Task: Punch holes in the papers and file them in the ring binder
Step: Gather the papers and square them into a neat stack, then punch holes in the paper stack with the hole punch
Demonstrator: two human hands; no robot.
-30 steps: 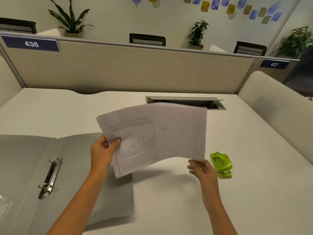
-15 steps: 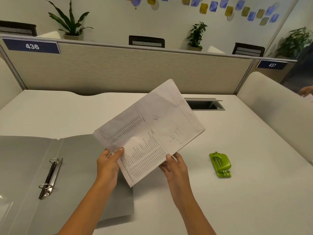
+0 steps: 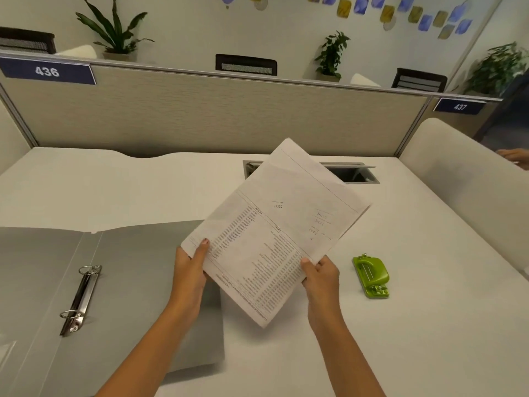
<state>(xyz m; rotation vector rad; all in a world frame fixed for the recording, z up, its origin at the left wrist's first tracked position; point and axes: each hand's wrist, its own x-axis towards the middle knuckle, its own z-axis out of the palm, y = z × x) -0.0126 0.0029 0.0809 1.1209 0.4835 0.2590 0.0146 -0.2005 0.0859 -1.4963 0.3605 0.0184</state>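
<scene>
A thin stack of printed papers point(image 3: 274, 233) hangs tilted above the desk, its long side running from lower left to upper right. My left hand point(image 3: 190, 270) pinches the stack's left corner, thumb on top. My right hand point(image 3: 320, 273) grips its lower right edge. The grey ring binder point(image 3: 120, 282) lies open flat on the left, its metal rings point(image 3: 81, 299) shut and bare. A small green hole punch point(image 3: 371, 275) sits on the desk just right of my right hand.
The white desk point(image 3: 429, 325) ends at a beige partition point(image 3: 217, 116) at the back, with an open cable slot point(image 3: 350, 173) behind the papers. A padded divider point(image 3: 463, 190) borders the right side. Another person's hand point(image 3: 515, 157) shows at the far right.
The papers swung from a flat, wide hold into a diagonal tilt. My right hand shifted along the bottom edge, first left, then back right to the lower right edge. The left hand kept its grip.
</scene>
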